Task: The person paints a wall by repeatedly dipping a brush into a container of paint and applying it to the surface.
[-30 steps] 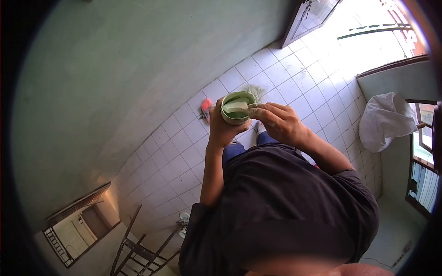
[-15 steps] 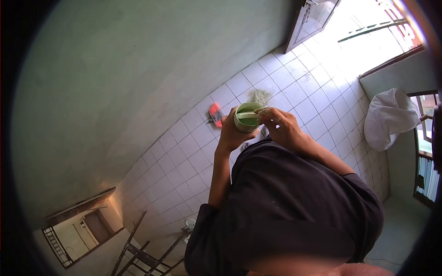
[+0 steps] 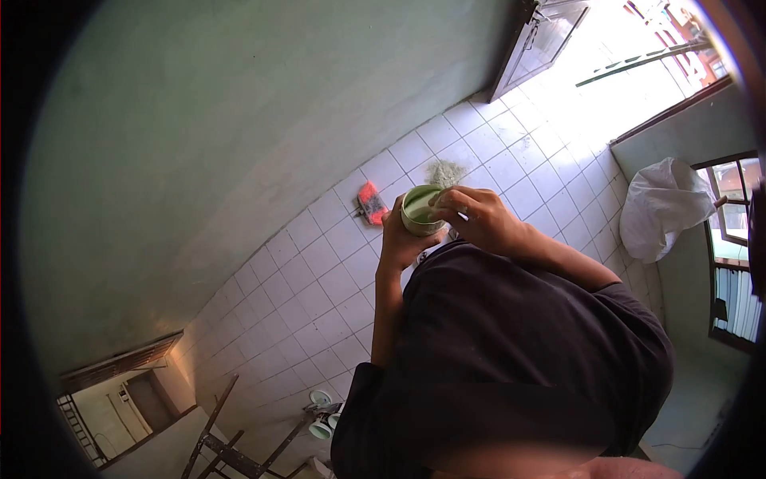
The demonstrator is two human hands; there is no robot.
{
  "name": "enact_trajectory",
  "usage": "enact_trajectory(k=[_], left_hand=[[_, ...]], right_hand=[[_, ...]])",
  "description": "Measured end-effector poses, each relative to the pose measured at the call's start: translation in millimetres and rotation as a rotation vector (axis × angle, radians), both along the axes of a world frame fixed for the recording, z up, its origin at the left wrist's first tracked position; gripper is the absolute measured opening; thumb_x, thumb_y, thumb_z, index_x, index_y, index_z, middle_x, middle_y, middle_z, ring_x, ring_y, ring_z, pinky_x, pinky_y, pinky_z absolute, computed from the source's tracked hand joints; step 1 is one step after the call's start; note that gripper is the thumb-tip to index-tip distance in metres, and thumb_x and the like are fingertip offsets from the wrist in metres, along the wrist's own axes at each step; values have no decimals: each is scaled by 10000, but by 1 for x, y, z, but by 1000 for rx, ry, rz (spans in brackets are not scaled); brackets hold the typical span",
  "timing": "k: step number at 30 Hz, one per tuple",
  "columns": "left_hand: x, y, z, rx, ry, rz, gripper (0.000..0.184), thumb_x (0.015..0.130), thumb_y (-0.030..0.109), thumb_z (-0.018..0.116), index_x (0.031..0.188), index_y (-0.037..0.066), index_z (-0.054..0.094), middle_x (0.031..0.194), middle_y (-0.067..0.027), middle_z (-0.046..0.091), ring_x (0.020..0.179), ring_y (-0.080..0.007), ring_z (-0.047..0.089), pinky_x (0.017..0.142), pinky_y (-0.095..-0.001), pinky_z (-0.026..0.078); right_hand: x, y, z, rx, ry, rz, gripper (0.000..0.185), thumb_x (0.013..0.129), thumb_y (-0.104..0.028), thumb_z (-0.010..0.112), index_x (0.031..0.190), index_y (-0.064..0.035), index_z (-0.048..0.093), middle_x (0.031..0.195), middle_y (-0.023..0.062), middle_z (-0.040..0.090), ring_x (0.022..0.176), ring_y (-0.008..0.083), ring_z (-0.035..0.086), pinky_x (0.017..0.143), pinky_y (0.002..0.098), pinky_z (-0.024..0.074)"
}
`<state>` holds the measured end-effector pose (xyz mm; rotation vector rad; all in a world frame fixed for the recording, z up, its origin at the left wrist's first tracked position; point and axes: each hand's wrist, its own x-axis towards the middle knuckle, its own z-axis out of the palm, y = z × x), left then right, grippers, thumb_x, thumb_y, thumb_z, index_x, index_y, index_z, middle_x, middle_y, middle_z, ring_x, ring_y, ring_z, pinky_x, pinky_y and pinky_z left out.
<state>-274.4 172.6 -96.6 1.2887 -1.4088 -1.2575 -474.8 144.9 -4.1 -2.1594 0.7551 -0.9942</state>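
Head view: the left hand (image 3: pixel 398 242) encircles the green cup (image 3: pixel 420 227) from its left and underside, forearm extended forward, holding the cup above the tiled floor (image 3: pixel 315 279). The right hand (image 3: pixel 485 217), elbow bent, reaches inward with curled fingers at the cup's rim; whether they grip anything cannot be determined. A red-and-grey object (image 3: pixel 372 203) lies near the floor's wall-side edge.

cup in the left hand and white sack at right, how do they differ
The cup is gripped by the left hand; neither hand touches the sack. The cup is green, the sack white. The cup looks round and firm, the sack crumpled and much bigger.
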Motion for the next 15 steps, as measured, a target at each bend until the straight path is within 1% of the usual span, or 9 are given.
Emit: enact_trajectory(k=[4,6,9,11,13,15], left_hand=[[4,-3,0,-6,7,-32,774,619,181,960,1286,43,591,1134,-112,754,1030,-220,744,916,-377,597],[5,-6,-1,-12,-2,-52,764,623,193,958,1276,41,594,1134,-114,753,1033,-224,744,919,-379,595],[3,-16,-1,22,35,-59,745,627,217,956,1257,39,598,1132,-112,754,1036,-227,742,932,-385,585],[-3,-26,2,-66,39,-56,743,624,223,960,1248,44,600,1115,-100,754,1021,-227,740,941,-390,574],[-7,-36,-2,-94,14,-69,736,627,224,961,1245,46,602,1104,-94,754,1007,-228,741,938,-391,570],[-14,-46,3,-117,-13,-84,730,630,225,962,1241,48,605,1093,-88,754,994,-229,742,936,-392,567]], right_hand=[[5,6,-3,15,7,-58,166,903,39,732,1021,-4,623,1011,154,727,848,344,741,714,388,608],[7,8,-4,-116,-30,-142,199,917,31,700,1079,-9,591,929,150,682,780,341,717,644,412,576],[2,8,-8,-72,-33,-185,232,902,45,711,1093,-17,594,927,148,689,773,342,722,636,406,576],[-1,5,-7,-52,-37,-216,220,905,42,711,1085,-17,599,925,147,692,770,342,723,632,405,575],[-5,0,-7,-30,-41,-240,208,908,38,710,1077,-18,603,923,146,695,766,343,724,628,403,575],[-10,-8,-9,-121,-53,-346,175,913,31,711,1052,-20,618,921,142,704,764,345,728,631,402,577]])
